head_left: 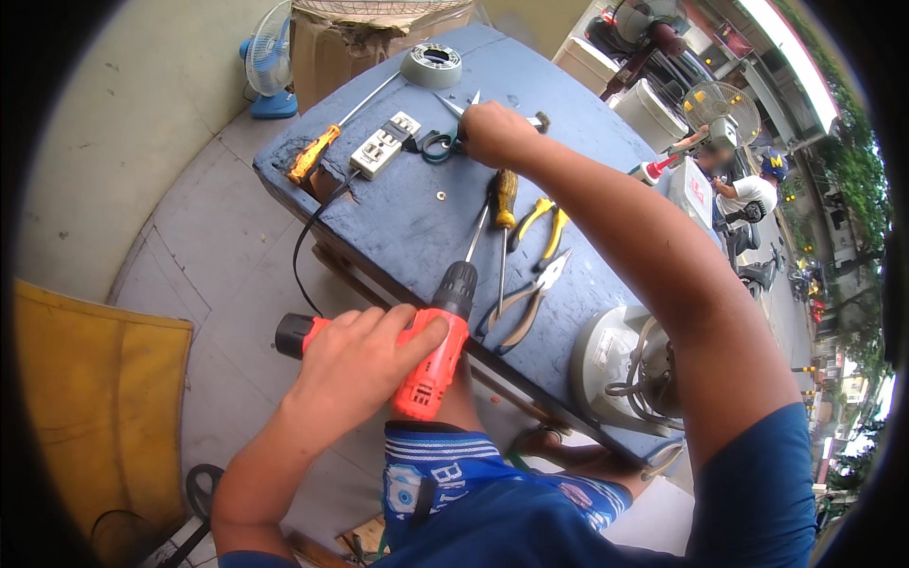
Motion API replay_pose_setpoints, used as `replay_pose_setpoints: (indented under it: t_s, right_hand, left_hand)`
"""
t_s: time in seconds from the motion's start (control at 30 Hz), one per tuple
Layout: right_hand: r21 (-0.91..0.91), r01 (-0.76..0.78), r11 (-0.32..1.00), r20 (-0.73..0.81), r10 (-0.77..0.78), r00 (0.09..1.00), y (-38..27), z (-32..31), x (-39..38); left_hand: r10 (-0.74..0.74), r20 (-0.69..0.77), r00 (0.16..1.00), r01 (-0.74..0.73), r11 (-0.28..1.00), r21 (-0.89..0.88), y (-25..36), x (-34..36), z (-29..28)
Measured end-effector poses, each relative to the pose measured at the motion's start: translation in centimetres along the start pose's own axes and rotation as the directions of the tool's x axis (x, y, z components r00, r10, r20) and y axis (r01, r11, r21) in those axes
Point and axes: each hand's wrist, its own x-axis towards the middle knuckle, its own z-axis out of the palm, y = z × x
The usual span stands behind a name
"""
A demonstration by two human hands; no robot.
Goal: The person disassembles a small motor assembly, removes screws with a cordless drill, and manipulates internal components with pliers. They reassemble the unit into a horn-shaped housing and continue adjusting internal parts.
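My left hand (pixel 352 374) is wrapped round a red-orange cordless drill (pixel 437 364) held over the table's near edge. The drill's black chuck (pixel 458 286) has a long bit pointing away from me. Over the far part of the blue table (pixel 398 232), my right hand (pixel 497 135) is closed. Its fingertips are hidden, so what they grip cannot be made out. Teal-handled scissors (pixel 436 148) lie against its left side, and a tool with a dark end (pixel 541 122) shows on its right. Pointed metal tips jut out beyond the hand.
A yellow-handled screwdriver (pixel 507 204), yellow pliers (pixel 552 232) and long-nose pliers (pixel 542 293) lie mid-table. On the left are a white power strip (pixel 383 147) with its cord and an orange screwdriver (pixel 315 154). A grey ring-shaped part (pixel 432 66) stands far; a fan base (pixel 606 364) sits near right.
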Motion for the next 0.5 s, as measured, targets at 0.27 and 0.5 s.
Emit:
replay_pose_setpoints:
  t_s: [0.27, 0.5]
  right_hand:
    - [0.067, 0.16, 0.985, 0.0, -0.161, 0.987, 2.3, 0.2, 1.6]
    - [0.247, 0.189, 0.95, -0.072, -0.177, 0.982, 3.6, 0.1, 1.3]
  left_hand:
    - [0.088, 0.384, 0.919, 0.024, 0.96, -0.278, -3.7, 9.4, 0.3]
    - [-0.299, 0.09, 0.95, 0.297, 0.776, -0.556, -10.8, 15.5, 1.2]
